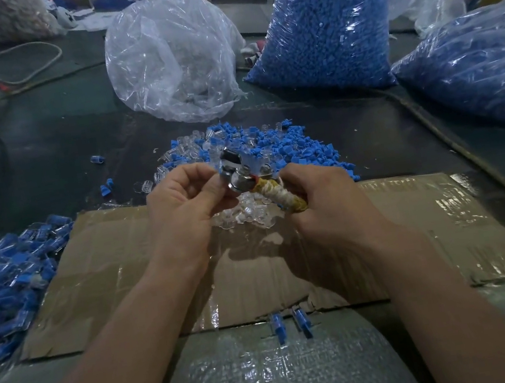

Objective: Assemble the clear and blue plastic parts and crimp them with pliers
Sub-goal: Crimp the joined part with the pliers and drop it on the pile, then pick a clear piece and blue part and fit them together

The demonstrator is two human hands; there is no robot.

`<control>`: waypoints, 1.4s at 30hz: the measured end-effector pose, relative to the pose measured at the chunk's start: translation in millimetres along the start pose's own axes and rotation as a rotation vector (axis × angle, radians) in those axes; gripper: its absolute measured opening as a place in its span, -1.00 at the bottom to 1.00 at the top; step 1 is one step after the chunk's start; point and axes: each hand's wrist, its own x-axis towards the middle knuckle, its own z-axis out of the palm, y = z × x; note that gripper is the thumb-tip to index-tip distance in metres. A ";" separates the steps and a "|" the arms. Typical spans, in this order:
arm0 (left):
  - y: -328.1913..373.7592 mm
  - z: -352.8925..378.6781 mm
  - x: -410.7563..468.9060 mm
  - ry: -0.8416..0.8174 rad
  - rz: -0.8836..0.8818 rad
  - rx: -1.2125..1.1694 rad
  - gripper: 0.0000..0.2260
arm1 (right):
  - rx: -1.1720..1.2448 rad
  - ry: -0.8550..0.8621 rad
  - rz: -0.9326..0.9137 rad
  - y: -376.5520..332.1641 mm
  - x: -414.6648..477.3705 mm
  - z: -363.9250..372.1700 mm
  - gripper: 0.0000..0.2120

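Left hand (186, 198) pinches a small blue part (217, 169) against the pliers (242, 178), whose wrapped handle the right hand (322, 203) grips

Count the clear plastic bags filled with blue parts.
2. One clear plastic bag of blue parts stands right of centre at the back; the other lies at the right edge, partly cut off. Others may be hidden.

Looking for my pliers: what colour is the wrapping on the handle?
Yellowish-tan, cream-streaked wrapping on the pliers; the head view shows it.
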 end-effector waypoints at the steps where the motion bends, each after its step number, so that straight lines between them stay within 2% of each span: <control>1: 0.1 -0.2 -0.1 0.000 -0.008 0.006 -0.94 | -0.004 -0.004 0.003 0.6 0.3 0.7 -0.83; 5: 0.1 -0.4 0.7 0.026 -0.029 0.058 -0.89 | 0.012 -0.006 0.009 5.7 0.5 1.9 -0.71; 11: 10.3 -2.2 3.1 0.109 -0.118 0.007 -0.88 | 0.077 0.207 0.129 15.6 -0.3 -9.9 -0.62; 13: 15.7 -2.9 0.0 -0.009 -0.164 0.048 -0.95 | 0.065 0.263 0.188 21.2 1.2 -14.0 -0.60; 17: 22.8 -3.6 -11.3 -0.481 -0.318 0.222 -0.90 | -0.073 0.274 0.281 35.2 3.9 -17.9 -0.61; 20: 22.3 1.1 -16.8 -0.793 -0.360 0.351 -0.90 | -0.154 0.219 0.358 41.8 4.2 -18.2 -0.53; 28: 13.1 -0.7 -17.1 -1.026 -0.420 0.378 -0.90 | -0.149 0.100 0.478 49.3 5.3 -17.1 -0.42; 31: 15.3 1.2 -16.7 -0.969 -0.377 0.388 -0.89 | -0.137 0.064 0.518 52.4 6.3 -16.6 -0.40; 33: 16.7 4.1 -15.8 -0.735 -0.313 0.390 -0.90 | -0.138 0.043 0.525 53.7 6.2 -15.8 -0.38; 34: 15.1 5.2 -15.4 -0.584 -0.225 0.436 -0.95 | -0.136 0.032 0.530 54.0 6.0 -15.0 -0.37; 36: 7.6 5.9 -13.9 -0.331 0.036 0.727 -0.88 | -0.144 0.003 0.544 54.4 5.5 -14.1 -0.36; 37: 4.4 6.3 -13.2 -0.272 0.141 0.893 -0.84 | -0.157 -0.015 0.550 54.3 5.7 -13.9 -0.35; 39: -1.9 6.2 -11.7 -0.277 0.258 1.087 -0.73 | -0.190 -0.044 0.554 53.5 6.7 -13.7 -0.33; 42: -9.8 6.2 -9.4 -0.386 0.300 1.219 -0.63 | -0.209 -0.068 0.553 52.2 7.6 -13.6 -0.29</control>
